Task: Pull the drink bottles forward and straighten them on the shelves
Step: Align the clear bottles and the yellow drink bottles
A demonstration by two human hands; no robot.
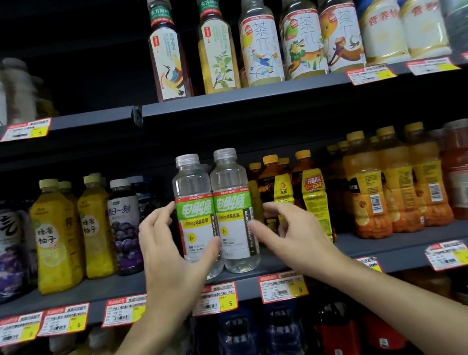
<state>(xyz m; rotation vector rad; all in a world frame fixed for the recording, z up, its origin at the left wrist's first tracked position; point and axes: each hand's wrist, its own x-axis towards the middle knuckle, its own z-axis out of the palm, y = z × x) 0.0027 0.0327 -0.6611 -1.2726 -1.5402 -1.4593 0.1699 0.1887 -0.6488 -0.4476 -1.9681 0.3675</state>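
Shelf (388,245) mid-frame: left hand (168,257) grasps left bottle (192,189), likely squaring it; right hand (292,229) beside right bottle (229,184), grasp unclear.

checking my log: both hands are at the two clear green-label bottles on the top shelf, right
Wrong shelf: the head view shows the clear green-label bottles on the middle shelf, not the top. The left hand and right hand are at them.
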